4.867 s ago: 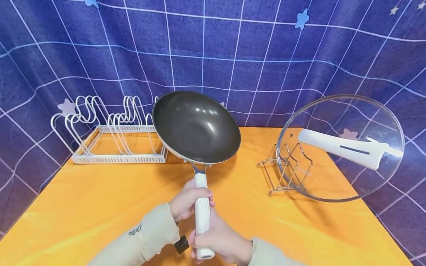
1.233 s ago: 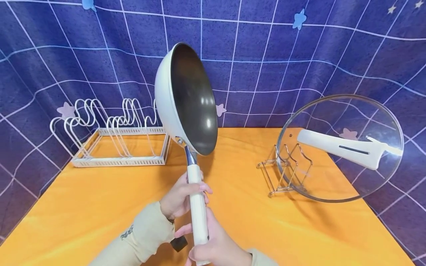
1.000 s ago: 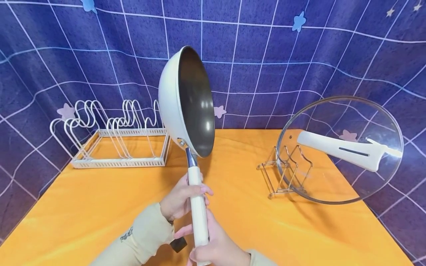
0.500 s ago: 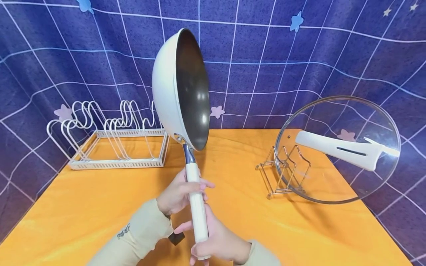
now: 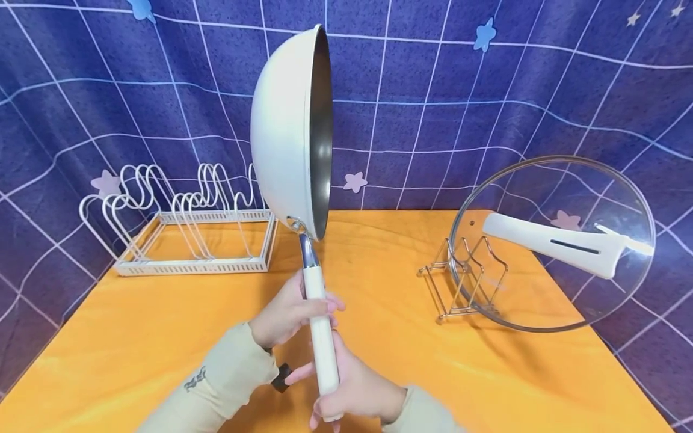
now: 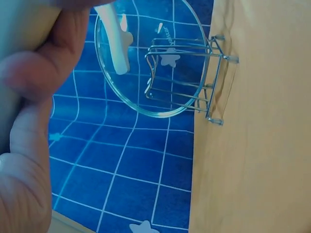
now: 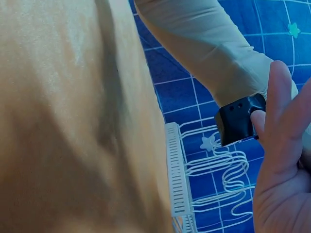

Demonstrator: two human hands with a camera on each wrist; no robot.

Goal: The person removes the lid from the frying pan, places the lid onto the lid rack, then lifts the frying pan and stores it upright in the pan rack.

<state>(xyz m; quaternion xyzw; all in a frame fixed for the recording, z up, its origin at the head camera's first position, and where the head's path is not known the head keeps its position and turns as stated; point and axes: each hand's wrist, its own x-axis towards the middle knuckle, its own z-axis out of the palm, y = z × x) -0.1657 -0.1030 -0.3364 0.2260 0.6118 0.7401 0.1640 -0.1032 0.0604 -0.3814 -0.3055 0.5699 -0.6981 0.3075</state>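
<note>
I see both hands on the wok's (image 5: 289, 126) white handle (image 5: 319, 337): left hand (image 5: 287, 313) gripping higher, right hand (image 5: 354, 394) at its end. Wok edge-on, raised. White rack (image 5: 189, 231) at ten o'clock; glass lid (image 5: 552, 240) on wire stand (image 5: 460, 276) at three.

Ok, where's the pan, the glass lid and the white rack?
pan (image 5: 278, 129), head view, on its white outer bowl
glass lid (image 5: 541, 294), head view, on the clear glass below its white handle
white rack (image 5: 189, 263), head view, on its front rail
</note>
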